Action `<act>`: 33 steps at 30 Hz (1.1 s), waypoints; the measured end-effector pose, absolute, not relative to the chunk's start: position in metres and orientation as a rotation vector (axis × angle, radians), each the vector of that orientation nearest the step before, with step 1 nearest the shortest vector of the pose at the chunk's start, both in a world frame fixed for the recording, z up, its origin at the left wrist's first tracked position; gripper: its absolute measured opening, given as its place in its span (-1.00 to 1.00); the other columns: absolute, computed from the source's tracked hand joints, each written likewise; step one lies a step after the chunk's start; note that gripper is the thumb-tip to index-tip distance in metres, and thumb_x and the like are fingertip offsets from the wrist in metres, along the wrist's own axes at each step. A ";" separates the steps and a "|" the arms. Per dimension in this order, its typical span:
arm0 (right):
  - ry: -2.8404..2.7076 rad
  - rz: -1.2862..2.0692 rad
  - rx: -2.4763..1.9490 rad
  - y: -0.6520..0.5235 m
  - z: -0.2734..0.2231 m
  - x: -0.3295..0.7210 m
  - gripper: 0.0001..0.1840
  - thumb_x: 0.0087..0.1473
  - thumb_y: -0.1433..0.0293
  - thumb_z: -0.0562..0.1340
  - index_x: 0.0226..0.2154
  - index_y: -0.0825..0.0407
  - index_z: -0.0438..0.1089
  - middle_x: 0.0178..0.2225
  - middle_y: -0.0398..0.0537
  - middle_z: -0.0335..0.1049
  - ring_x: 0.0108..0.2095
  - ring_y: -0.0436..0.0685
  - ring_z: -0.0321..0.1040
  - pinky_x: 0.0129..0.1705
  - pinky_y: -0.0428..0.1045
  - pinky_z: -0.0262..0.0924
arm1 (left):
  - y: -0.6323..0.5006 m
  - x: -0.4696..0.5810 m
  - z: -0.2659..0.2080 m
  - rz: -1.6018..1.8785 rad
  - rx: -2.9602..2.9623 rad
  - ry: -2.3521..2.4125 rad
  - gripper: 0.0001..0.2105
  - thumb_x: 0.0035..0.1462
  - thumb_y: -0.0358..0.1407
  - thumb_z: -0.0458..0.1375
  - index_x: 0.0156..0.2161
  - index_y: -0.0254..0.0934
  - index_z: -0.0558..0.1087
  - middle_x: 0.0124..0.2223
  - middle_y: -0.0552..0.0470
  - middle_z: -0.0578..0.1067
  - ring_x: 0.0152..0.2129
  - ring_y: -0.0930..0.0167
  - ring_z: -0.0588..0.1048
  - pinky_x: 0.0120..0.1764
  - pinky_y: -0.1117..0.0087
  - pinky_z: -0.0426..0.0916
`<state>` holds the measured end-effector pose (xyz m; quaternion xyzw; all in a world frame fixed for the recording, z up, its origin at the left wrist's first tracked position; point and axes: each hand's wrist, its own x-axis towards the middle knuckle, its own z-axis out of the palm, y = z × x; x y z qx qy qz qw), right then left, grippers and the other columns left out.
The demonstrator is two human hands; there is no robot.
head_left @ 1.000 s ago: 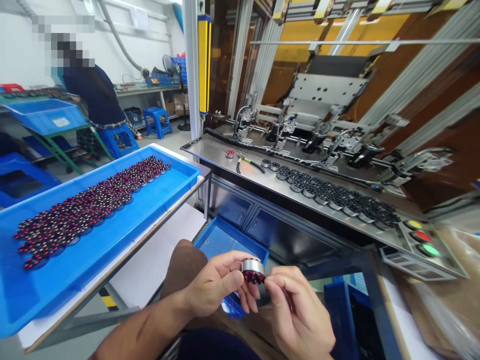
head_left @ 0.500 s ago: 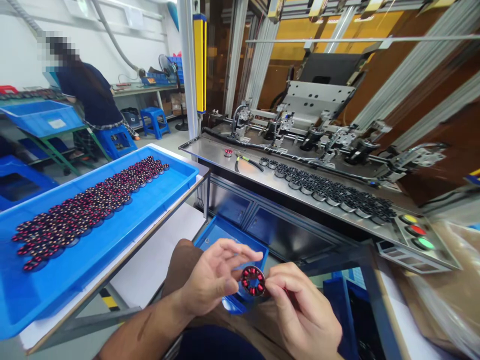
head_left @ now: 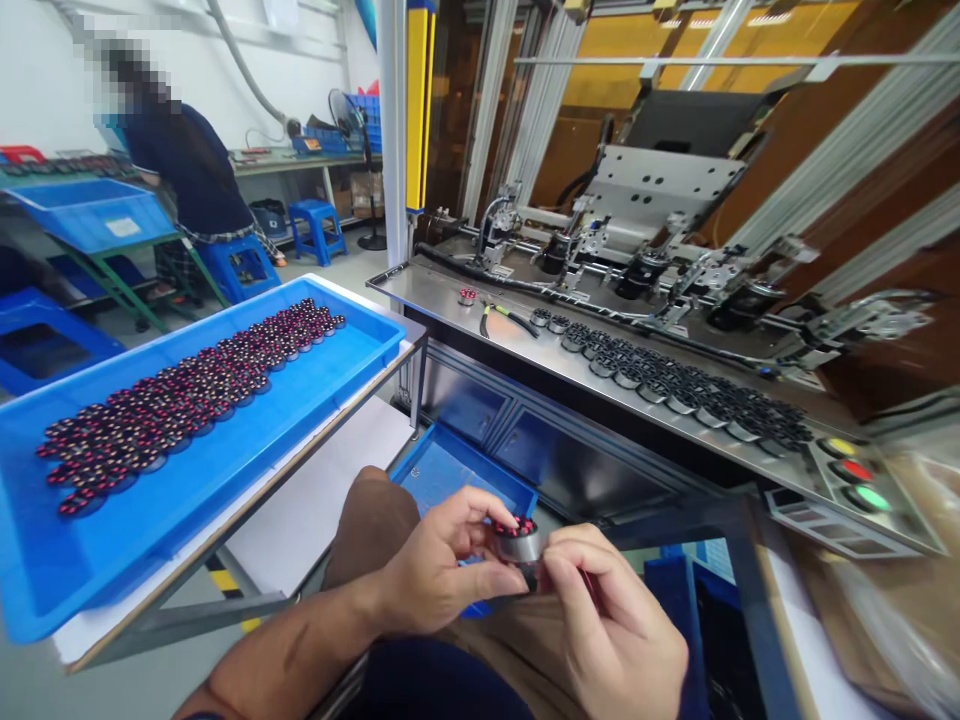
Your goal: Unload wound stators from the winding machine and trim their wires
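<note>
A small motor stator point(head_left: 519, 546), with a silver ring and red copper windings on top, sits in my left hand point(head_left: 442, 565). Its thumb and fingers are closed round the stator's left side. Fingers of my right hand point(head_left: 611, 610) are pinched at the stator's right edge, where a bit of thin red wire point(head_left: 595, 588) shows among them; most of it is hidden by the fingers. The stator is held upright above my lap, over a blue bin point(head_left: 457, 470).
Rows of wound stators point(head_left: 202, 385) lie in a long blue tray point(head_left: 315, 400) at left. On the machine's metal ledge point(head_left: 517, 355) are unwound black stators point(head_left: 675, 380), pliers point(head_left: 510, 318) and one red-wound stator point(head_left: 467, 296). Control buttons point(head_left: 851, 471) sit right. A co-worker point(head_left: 187, 165) sits behind.
My left hand has closed from open onto the stator. The stator has tipped from facing me to upright, its silver side now showing. My right hand stays pinched at its edge.
</note>
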<state>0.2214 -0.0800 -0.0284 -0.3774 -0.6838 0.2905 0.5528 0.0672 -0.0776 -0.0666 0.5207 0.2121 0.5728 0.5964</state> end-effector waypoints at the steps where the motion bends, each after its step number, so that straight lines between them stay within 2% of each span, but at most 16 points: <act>1: -1.544 0.791 -0.922 -0.080 -0.032 0.219 -0.77 0.19 0.43 0.22 -0.51 0.03 0.37 -0.55 -0.14 0.32 -0.53 0.01 0.29 -0.50 -0.09 0.21 | -0.078 0.067 -0.066 1.419 1.355 0.555 -0.69 0.10 -0.29 0.31 -0.08 -0.25 0.36 -0.19 -0.03 0.50 -0.34 0.44 0.55 -0.27 0.45 0.46; 4: -1.265 1.128 -0.980 -0.080 -0.044 0.214 -0.64 0.16 0.22 0.27 -0.59 0.05 0.35 -0.57 -0.15 0.27 -0.53 0.01 0.24 -0.51 -0.10 0.20 | -0.078 0.064 -0.064 1.620 1.806 0.682 -0.65 0.08 -0.33 0.32 -0.03 -0.26 0.38 -0.17 -0.10 0.53 -0.23 0.35 0.53 -0.15 0.37 0.45; 6: -1.110 1.326 -0.974 -0.080 -0.049 0.213 -0.60 0.09 0.14 0.31 -0.61 0.06 0.36 -0.57 -0.15 0.25 -0.53 0.00 0.21 -0.51 -0.10 0.21 | -0.078 0.061 -0.062 1.616 1.934 0.757 -0.60 0.07 -0.35 0.32 0.02 -0.26 0.38 -0.17 -0.12 0.56 -0.21 0.32 0.54 -0.09 0.32 0.44; 10: -0.980 1.533 -0.959 -0.080 -0.052 0.213 -0.61 0.01 0.15 0.37 -0.62 0.06 0.37 -0.60 -0.15 0.26 -0.54 0.00 0.16 -0.49 -0.09 0.22 | -0.079 0.057 -0.060 1.490 1.970 0.887 -0.60 0.07 -0.39 0.30 0.04 -0.28 0.40 -0.15 -0.14 0.59 -0.20 0.28 0.56 -0.07 0.28 0.44; 16: -0.987 1.555 -0.991 -0.079 -0.056 0.213 -0.62 0.01 0.15 0.37 -0.60 0.07 0.37 -0.60 -0.16 0.24 -0.55 -0.01 0.16 -0.49 -0.08 0.21 | -0.078 0.055 -0.057 1.426 2.006 0.896 -0.66 0.11 -0.37 0.27 0.01 -0.32 0.42 -0.16 -0.18 0.60 -0.17 0.26 0.56 -0.08 0.25 0.46; 20: -1.149 1.399 -0.982 -0.077 -0.058 0.214 -0.57 0.15 0.17 0.27 -0.64 0.06 0.32 -0.59 -0.16 0.23 -0.54 -0.01 0.22 -0.47 -0.09 0.22 | -0.080 0.052 -0.055 1.417 1.887 0.851 -0.76 0.15 -0.46 0.17 -0.05 -0.30 0.46 -0.09 -0.19 0.55 -0.13 0.29 0.54 -0.05 0.28 0.44; 23: -1.398 1.086 -0.952 -0.073 -0.051 0.219 -0.66 0.21 0.31 0.21 -0.58 0.04 0.35 -0.57 -0.16 0.27 -0.55 -0.01 0.26 -0.50 -0.10 0.21 | -0.081 0.050 -0.054 1.356 1.740 0.748 -0.75 0.13 -0.56 0.10 -0.13 -0.27 0.50 -0.04 -0.18 0.51 -0.09 0.31 0.51 0.00 0.28 0.41; 25: -1.590 0.834 -0.893 -0.071 -0.042 0.225 -0.76 0.20 0.43 0.20 -0.51 0.03 0.38 -0.54 -0.14 0.33 -0.53 0.00 0.30 -0.49 -0.10 0.24 | -0.079 0.049 -0.055 1.332 1.548 0.597 -0.75 0.08 -0.54 0.19 -0.14 -0.25 0.50 -0.01 -0.15 0.49 -0.03 0.30 0.48 0.06 0.24 0.36; 27: -1.772 0.630 -0.814 -0.069 -0.031 0.233 -0.83 0.16 0.54 0.19 -0.42 0.02 0.41 -0.50 -0.10 0.40 -0.49 0.03 0.37 -0.48 -0.08 0.29 | -0.076 0.050 -0.057 1.294 1.259 0.481 -0.64 -0.02 -0.43 0.36 -0.08 -0.22 0.47 0.00 -0.12 0.48 -0.02 0.29 0.47 0.06 0.25 0.35; 29: -1.909 0.508 -0.745 -0.067 -0.022 0.240 -0.82 0.13 0.60 0.18 -0.34 0.00 0.41 -0.46 -0.07 0.45 -0.47 0.05 0.42 -0.47 -0.07 0.35 | -0.073 0.054 -0.060 1.152 1.011 0.412 -0.55 -0.06 -0.24 0.42 -0.05 -0.27 0.44 -0.09 -0.12 0.52 -0.13 0.32 0.52 -0.07 0.33 0.43; 30: -1.952 0.468 -0.718 -0.066 -0.018 0.243 -0.80 0.12 0.61 0.18 -0.31 -0.01 0.40 -0.46 -0.06 0.46 -0.46 0.06 0.44 -0.47 -0.07 0.37 | -0.072 0.057 -0.061 1.059 0.934 0.378 -0.57 -0.02 -0.16 0.39 -0.08 -0.32 0.44 -0.17 -0.12 0.55 -0.23 0.35 0.56 -0.18 0.38 0.47; 33: -1.987 0.400 -0.663 -0.062 -0.011 0.247 -0.78 0.11 0.61 0.17 -0.27 -0.01 0.38 -0.47 -0.07 0.47 -0.46 0.07 0.46 -0.46 -0.07 0.40 | -0.070 0.068 -0.064 0.913 0.832 0.321 -0.68 0.11 -0.14 0.28 -0.17 -0.38 0.45 -0.34 -0.11 0.59 -0.44 0.38 0.60 -0.44 0.49 0.47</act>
